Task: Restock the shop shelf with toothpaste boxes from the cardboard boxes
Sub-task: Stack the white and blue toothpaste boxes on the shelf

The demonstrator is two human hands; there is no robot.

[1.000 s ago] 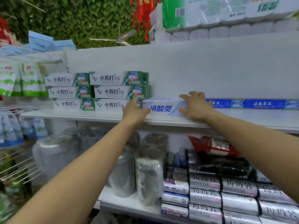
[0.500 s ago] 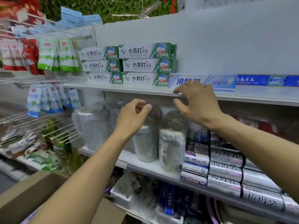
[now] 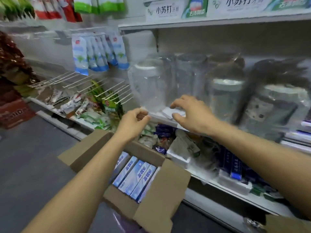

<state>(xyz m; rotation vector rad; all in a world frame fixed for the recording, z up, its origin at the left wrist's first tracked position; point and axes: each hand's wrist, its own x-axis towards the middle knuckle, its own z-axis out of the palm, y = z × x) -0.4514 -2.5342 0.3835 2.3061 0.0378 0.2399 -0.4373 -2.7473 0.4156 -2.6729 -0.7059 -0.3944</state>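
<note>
Toothpaste boxes (image 3: 134,179): blue-white, packed side by side in the open cardboard box, below both hands and well apart from the fingers.
Shop shelf (image 3: 218,22): green-white toothpaste boxes (image 3: 168,10) on the top tier, wrapped jars (image 3: 151,81) on the tier below.
Cardboard box (image 3: 161,199): just beside the shelf, flaps open.
Right hand (image 3: 193,115): fingers spread apart, empty.
Left hand (image 3: 133,123): fingers loosely curled, empty.

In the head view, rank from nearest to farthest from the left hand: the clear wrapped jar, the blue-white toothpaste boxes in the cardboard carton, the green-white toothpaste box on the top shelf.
From the left hand:
1. Clear wrapped jar, just above it.
2. Blue-white toothpaste boxes, below, in the cardboard carton.
3. Green-white toothpaste box, far above, on the top shelf.
</note>
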